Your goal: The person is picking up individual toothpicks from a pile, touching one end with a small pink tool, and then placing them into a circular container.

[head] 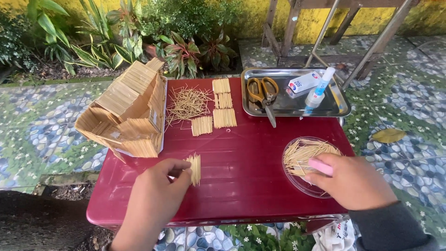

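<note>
The person's left hand (pixel 160 186) is resting on the near left part of the dark red table (pixel 241 162), its fingertips pinching the near end of a small flat panel of toothpicks (pixel 194 169) that is lying on the tabletop. The right hand (pixel 353 181) is reaching over the near right corner, where a round clear dish (pixel 290 179) is holding a loose pile of toothpicks (pixel 304 153). Its fingers are curled around a small pink object (pixel 320 167), whose end is sticking out toward the dish, and the thumb is touching the pile.

On the far left a model house of toothpicks (pixel 127 111) is standing on a white base, partly overhanging the table's left edge. Just to its right a scatter of loose toothpicks (pixel 188 103) is lying, and beside that four more finished panels (pixel 223 109) are sitting in a rough column, one of them set a little nearer and to the left.

At the far right a metal tray (pixel 337 109) is carrying yellow-handled scissors (pixel 263 93), a small white box (pixel 304 82) and a glue bottle (pixel 318 93) with a blue tip. The scissor blades are poking over the tray's near rim onto the table.

Green and red leafy plants (pixel 181 51) are growing beyond the far edge, and pebble-patterned paving (pixel 409 153) is surrounding the table.
</note>
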